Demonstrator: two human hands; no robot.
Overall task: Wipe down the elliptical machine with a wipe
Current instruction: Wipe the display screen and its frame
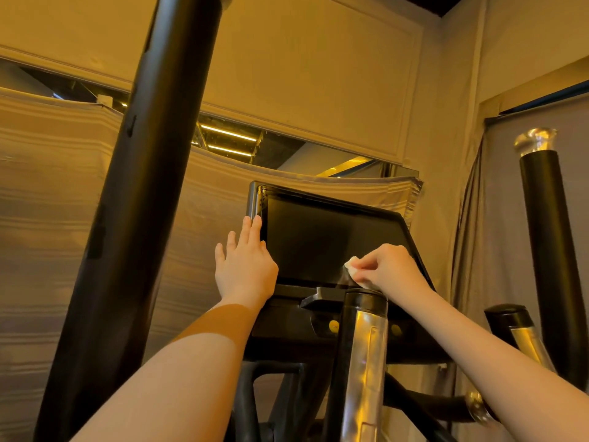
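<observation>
The elliptical's dark console screen (315, 240) stands in the middle of the head view, tilted back in a black frame. My left hand (245, 266) lies flat with straight fingers against the screen's left edge, fingertips on the frame's side. My right hand (387, 267) pinches a small white wipe (350, 266) and holds it against the lower right part of the screen. Only a corner of the wipe shows past my fingers.
A thick black handlebar arm (143, 186) rises on the left, close to my left forearm. A silver and black post (363, 346) stands just below my right hand. Another black handlebar (548, 250) is at the right. Draped cloth (47, 218) covers the wall behind.
</observation>
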